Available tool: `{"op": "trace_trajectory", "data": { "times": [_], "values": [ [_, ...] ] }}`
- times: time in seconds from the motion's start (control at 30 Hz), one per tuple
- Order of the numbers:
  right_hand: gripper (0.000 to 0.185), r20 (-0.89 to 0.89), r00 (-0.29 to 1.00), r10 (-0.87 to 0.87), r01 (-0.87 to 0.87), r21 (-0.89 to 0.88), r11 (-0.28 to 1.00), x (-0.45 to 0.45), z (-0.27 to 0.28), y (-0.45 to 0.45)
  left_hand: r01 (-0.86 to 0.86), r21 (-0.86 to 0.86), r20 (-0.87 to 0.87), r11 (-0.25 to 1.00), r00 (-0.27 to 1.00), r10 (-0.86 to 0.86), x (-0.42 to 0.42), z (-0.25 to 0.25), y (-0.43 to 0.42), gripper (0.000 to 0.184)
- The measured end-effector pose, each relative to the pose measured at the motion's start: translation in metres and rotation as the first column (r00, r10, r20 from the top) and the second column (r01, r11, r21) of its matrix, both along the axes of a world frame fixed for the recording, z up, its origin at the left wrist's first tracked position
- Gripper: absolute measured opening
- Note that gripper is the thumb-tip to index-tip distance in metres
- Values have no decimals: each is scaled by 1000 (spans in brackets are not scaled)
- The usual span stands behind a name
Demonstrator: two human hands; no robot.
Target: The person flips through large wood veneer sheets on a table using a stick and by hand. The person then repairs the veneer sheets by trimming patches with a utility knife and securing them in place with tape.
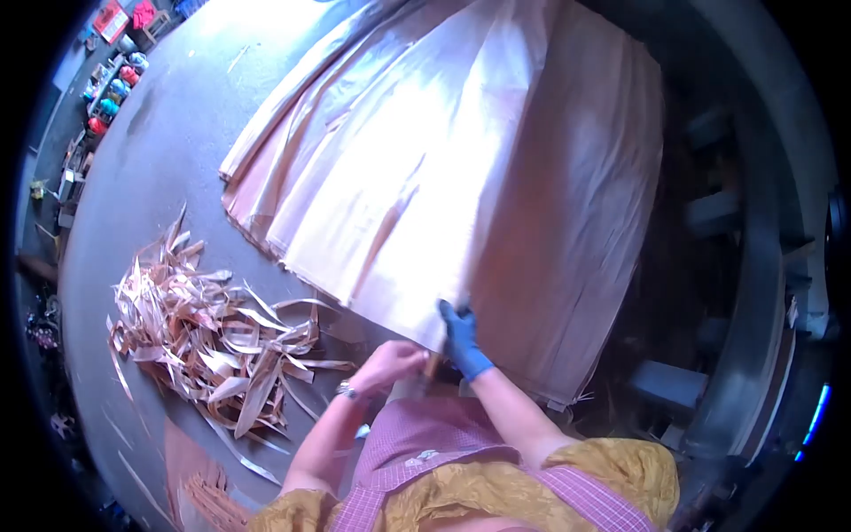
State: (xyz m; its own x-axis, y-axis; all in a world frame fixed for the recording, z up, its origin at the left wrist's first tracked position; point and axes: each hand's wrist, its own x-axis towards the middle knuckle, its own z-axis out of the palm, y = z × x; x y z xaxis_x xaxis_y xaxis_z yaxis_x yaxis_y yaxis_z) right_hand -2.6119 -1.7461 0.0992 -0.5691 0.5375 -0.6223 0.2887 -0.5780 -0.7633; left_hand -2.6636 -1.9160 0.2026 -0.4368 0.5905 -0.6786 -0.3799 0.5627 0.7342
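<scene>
Large thin sheets that look like wood veneer (399, 204) lie overlapped in a wide stack, their near edges toward me. My right hand (463, 341), in a blue glove, is at the near edge of the bright upper sheet, where it meets a darker sheet (567, 248). The fingers appear closed on that edge, though their undersides are hidden. Just left of it, my bare left hand (396, 363), with a wristwatch (347, 389), is closed near the sheet's edge. A blurred brownish piece shows at its fingertips; its kind is unclear.
A heap of torn veneer strips (222, 337) lies on the grey surface (142, 195) to my left. More brown scraps (208, 496) are at the lower left. A grey block-like object (671, 384) sits to the right. Colourful items (111, 102) line the far left.
</scene>
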Motion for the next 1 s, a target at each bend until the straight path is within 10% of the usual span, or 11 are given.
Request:
{"op": "trace_trajectory", "data": {
  "times": [0.03, 0.1, 0.17, 0.23, 0.33, 0.37, 0.43, 0.67, 1.0],
  "values": [
    [32, -30, 999, -35, 35, 14, 999, 22, 20, 20, 187, -73, 5, 980, 982, -187, -18, 38, -4, 31],
    [28, 15, 997, -71, 69, 121, 990, 67, 69, 63, -229, -11, -188, 973, 957, 222, -44, 40, -19, 38],
    [22, 52, 992, -117, 106, 179, 978, 116, 109, 98, -218, -75, -848, 973, 528, 53, -86, 32, -23, 54],
    [20, 46, 993, -106, 90, 257, 962, 169, 126, 119, -342, -267, -952, 901, 240, -191, -102, -74, -11, 64],
    [21, 14, 987, -162, 156, 215, 964, 233, 130, 127, -17, 84, -314, 996, 948, 43, -54, -84, 70, 58],
    [21, 8, 986, -166, 158, 254, 954, 250, 142, 123, -51, 219, 155, 974, 988, 17, -22, -77, 105, 55],
    [18, 25, 978, -206, 192, 276, 942, 286, 167, 110, -198, 412, 497, 889, 867, -37, 72, -35, 168, 44],
    [31, -172, 944, -281, 320, 279, 905, 491, 156, 125, -19, 578, 431, 816, 856, -285, 342, 111, 291, 45],
    [21, -176, 916, -359, 400, 426, 811, 749, 249, 207, 246, 658, 184, 712, 864, -469, 621, 157, 417, 52]
  ]
}}
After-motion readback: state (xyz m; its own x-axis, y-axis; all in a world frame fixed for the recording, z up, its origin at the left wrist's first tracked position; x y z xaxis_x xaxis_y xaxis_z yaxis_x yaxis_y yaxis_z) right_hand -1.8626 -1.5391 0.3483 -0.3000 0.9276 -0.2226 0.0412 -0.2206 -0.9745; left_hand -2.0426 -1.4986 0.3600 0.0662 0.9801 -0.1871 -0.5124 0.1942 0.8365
